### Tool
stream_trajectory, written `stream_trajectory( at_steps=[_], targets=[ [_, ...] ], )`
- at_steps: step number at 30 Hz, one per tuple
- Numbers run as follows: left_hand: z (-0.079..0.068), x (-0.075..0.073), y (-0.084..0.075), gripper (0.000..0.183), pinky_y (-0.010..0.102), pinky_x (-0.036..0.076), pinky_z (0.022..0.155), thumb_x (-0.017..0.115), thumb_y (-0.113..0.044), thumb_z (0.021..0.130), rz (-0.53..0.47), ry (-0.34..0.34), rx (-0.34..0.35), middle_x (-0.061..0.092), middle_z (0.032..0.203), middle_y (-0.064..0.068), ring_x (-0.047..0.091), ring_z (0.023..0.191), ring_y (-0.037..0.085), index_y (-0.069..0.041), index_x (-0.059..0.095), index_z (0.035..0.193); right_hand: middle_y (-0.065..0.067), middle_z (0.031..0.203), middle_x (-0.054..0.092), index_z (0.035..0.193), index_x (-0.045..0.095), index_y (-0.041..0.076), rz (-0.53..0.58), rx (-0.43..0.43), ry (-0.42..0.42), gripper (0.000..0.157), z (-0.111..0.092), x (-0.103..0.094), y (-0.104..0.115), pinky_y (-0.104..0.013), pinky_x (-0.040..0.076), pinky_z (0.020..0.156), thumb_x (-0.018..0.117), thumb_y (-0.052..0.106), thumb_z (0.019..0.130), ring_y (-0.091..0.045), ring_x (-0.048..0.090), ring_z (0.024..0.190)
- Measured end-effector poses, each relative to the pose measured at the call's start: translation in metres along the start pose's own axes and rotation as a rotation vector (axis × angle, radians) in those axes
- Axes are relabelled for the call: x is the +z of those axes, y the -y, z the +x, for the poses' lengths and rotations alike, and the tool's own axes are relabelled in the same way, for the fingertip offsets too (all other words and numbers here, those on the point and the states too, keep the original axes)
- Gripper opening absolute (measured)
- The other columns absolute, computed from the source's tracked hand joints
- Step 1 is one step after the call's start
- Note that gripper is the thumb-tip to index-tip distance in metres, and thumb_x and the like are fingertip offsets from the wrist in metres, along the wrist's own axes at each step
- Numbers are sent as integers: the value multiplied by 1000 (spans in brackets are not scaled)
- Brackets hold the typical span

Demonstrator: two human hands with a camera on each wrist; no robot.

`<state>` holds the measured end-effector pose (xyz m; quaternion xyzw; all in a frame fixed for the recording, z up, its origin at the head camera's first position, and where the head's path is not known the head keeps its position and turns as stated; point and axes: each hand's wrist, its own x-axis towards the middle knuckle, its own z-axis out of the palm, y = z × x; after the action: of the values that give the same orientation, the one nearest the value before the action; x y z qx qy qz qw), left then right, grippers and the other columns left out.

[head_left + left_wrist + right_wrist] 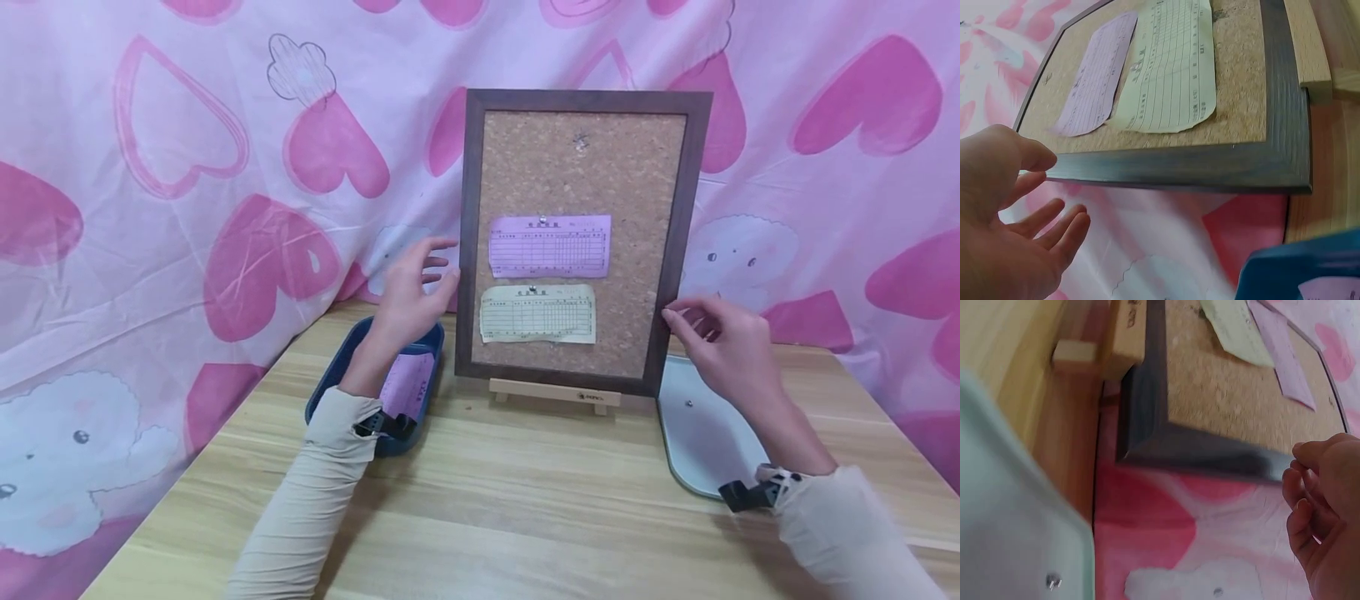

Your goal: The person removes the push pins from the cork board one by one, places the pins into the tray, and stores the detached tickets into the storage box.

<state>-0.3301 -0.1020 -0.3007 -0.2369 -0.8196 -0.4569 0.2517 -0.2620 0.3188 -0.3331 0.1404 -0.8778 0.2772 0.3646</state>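
A cork board (581, 179) in a dark wooden frame stands upright on a small wooden easel (555, 392). A purple printed slip (550, 247) is pinned to it, and a pale green slip (538, 315) hangs just below. Beside the frame's left edge is my left hand (411, 292), its fingers spread and loosely bent; in the left wrist view (1010, 212) nothing lies between them. At the frame's right edge, my right hand (723, 342) pinches the wood with thumb and forefinger, the other fingers curled, as the right wrist view (1329, 506) shows.
Left of the board, a dark blue tray (318, 396) contains a purple slip (405, 385). A pale tray (708, 446) to the right holds a small metal pin (689, 403). Several pins (581, 141) are stuck near the board's top. A pink heart-patterned cloth (247, 108) hangs behind.
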Motion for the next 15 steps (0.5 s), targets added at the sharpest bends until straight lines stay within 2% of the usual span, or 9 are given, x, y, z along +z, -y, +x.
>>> stream_trajectory(
  at_steps=[7, 15],
  targets=[
    [6, 14, 0, 45, 48, 59, 108, 71, -24, 104, -15, -34, -10, 57, 152, 12, 65, 133, 30, -21, 63, 148, -4, 81, 74, 110, 81, 11, 34, -26, 11, 13, 20, 15, 20, -7, 42, 61, 81, 17, 99, -4, 56, 67],
    [16, 29, 0, 48, 45, 61, 103, 73, -21, 102, -28, -70, 34, 57, 152, 13, 65, 129, 29, -21, 64, 149, -4, 81, 76, 106, 82, 12, 42, -44, 23, 13, 40, 34, 39, -8, 41, 62, 81, 23, 99, -13, 58, 67]
  ],
)
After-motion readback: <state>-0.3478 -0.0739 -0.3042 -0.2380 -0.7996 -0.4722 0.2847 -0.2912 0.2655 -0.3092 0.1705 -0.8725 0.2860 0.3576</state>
